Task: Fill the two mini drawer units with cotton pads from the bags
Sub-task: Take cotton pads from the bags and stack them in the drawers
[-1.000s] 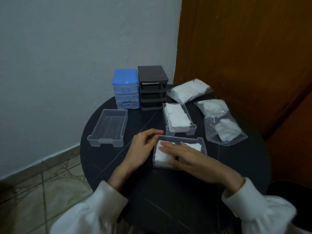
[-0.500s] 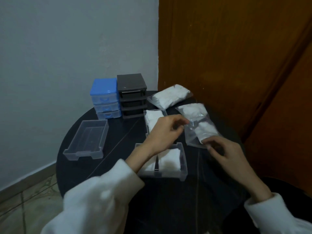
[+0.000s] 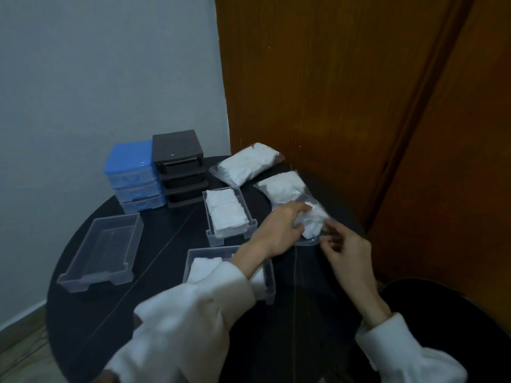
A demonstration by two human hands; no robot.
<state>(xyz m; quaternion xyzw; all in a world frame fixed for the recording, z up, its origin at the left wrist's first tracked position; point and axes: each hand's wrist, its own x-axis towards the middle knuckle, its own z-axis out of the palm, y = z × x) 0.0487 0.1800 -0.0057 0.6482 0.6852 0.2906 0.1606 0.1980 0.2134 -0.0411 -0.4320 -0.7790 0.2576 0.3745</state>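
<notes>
A clear bag of cotton pads (image 3: pixel 293 189) lies at the right of the round black table. My left hand (image 3: pixel 279 230) reaches into its open end, fingers on the pads inside. My right hand (image 3: pixel 345 252) pinches the bag's near edge. A second, fuller bag (image 3: pixel 244 164) lies behind it. The blue drawer unit (image 3: pixel 132 178) and the black drawer unit (image 3: pixel 179 167) stand side by side at the back. One removed drawer full of pads (image 3: pixel 228 214) sits mid-table. Another, partly filled drawer (image 3: pixel 204 266) lies under my left forearm.
An empty clear drawer (image 3: pixel 103 251) lies at the left of the table (image 3: pixel 166 313). A brown wooden door (image 3: pixel 345 92) stands close behind the bags, and a white wall (image 3: pixel 96 64) rises behind the drawer units. Tiled floor (image 3: pixel 22 344) shows at lower left.
Both hands left the near drawer and moved right to the open bag. My left hand has gone from the bag's mouth into it, and my right hand has closed on its edge.
</notes>
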